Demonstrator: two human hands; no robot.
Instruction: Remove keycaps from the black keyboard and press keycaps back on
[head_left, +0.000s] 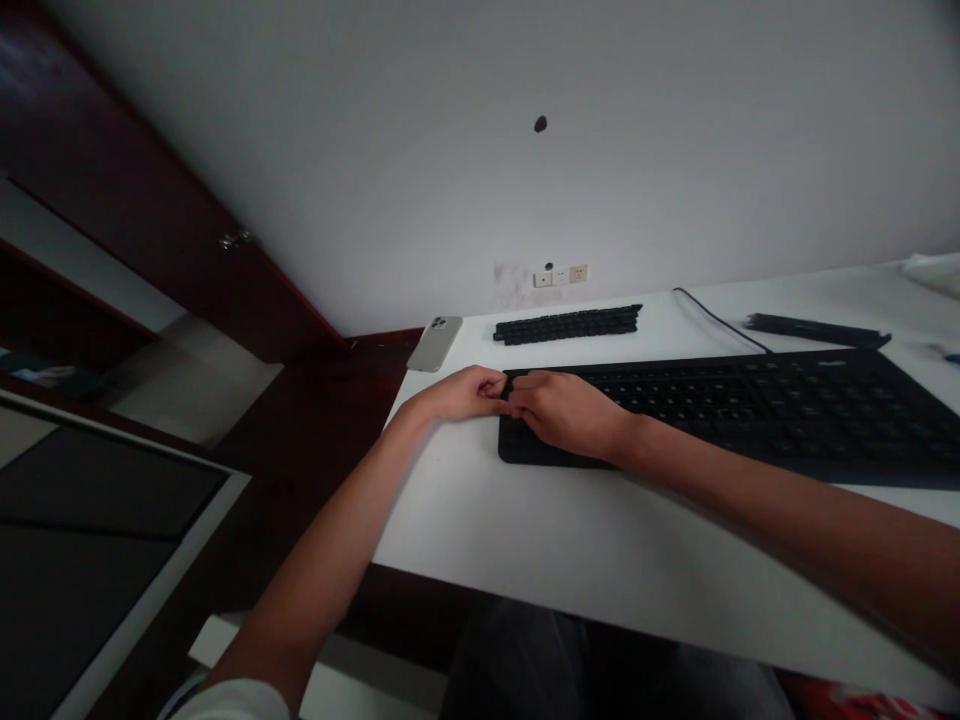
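A black keyboard [720, 400] lies on the white table, with several key positions in its middle showing pale spots where caps seem to be off. At its left end my two hands meet. My left hand [472, 393] is closed beside the keyboard's left edge, thumb reaching toward the other hand. My right hand [566, 410] comes in over the keys, fingers bent and pressed together at the same corner. Whatever is between the fingertips is hidden. Behind the keyboard lie black keycaps [566, 325] set close together in rows.
A phone [435, 343] lies at the table's left back edge. A long black strip [817, 328] rests behind the keyboard, near its cable [720, 320]. Wall sockets [560, 276] sit above the table [465, 510]. A dark red door [165, 200] stands at the left.
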